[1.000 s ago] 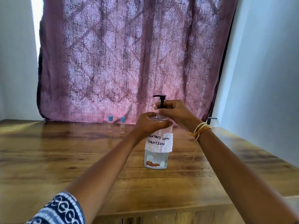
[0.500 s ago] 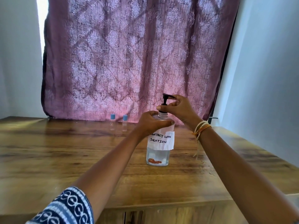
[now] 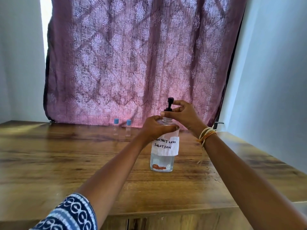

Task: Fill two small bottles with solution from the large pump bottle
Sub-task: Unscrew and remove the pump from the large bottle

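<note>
The large clear pump bottle [image 3: 162, 161] stands upright on the wooden table [image 3: 66, 163], with a white paper label reading "CONTACT LENS SOLUTION". My left hand [image 3: 155, 127] wraps around its shoulder just above the label. My right hand [image 3: 181, 114] pinches the black pump head [image 3: 170, 103] at the collar, with the nozzle turned edge-on to me. Two small clear bottles with blue caps, the left one [image 3: 116, 127] and the right one [image 3: 128, 128], stand upright side by side at the back of the table, left of the pump bottle and apart from both hands.
A mauve patterned curtain [image 3: 132, 63] hangs right behind the table's back edge. White walls close in on the left and right. The table's front edge [image 3: 166, 211] runs below my forearms, with cabinet doors underneath.
The black pump head has rotated under my right hand, its nozzle swinging from pointing left to edge-on. My right fingers shifted higher on it. My left hand stayed on the bottle.
</note>
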A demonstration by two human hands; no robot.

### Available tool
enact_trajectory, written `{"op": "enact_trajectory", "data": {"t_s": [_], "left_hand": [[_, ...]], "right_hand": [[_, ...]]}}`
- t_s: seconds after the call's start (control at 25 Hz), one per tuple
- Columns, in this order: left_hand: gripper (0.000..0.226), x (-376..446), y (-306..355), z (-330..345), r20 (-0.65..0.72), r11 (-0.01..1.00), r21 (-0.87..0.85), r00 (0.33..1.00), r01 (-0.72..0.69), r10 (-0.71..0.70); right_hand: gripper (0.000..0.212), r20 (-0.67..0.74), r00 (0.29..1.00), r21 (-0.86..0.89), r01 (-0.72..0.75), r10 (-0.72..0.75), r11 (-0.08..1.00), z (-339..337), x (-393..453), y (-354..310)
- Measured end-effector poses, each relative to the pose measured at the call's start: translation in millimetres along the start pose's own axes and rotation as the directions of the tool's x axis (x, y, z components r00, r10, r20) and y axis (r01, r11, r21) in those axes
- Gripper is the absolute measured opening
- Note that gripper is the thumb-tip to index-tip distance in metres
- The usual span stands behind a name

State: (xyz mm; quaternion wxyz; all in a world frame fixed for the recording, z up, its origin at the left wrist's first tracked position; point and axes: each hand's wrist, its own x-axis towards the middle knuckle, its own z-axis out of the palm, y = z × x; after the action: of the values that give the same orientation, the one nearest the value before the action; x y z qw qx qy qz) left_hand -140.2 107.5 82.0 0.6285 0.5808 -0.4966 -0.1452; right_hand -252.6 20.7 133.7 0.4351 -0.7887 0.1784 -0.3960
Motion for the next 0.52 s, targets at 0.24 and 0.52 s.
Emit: {"op": "enact_trajectory", "data": {"t_s": [0.24,0.52], "left_hand": [[0.032,-0.6,0.2,-0.6,0.007,1.000,-0.011,1.000,0.014,-0.014],[0.029,0.3,-0.9,0.0,0.016,1.000,-0.027,1.000,-0.009,0.009]], "right_hand": [[0.048,0.090,0.996,0.181,-0.026,0.010,0.983,-4.9,0.3,2.0],[0.064,-0.017,1.000,0.074,-0.012,0.013,0.997,3.6,-0.1,1.9]]}}
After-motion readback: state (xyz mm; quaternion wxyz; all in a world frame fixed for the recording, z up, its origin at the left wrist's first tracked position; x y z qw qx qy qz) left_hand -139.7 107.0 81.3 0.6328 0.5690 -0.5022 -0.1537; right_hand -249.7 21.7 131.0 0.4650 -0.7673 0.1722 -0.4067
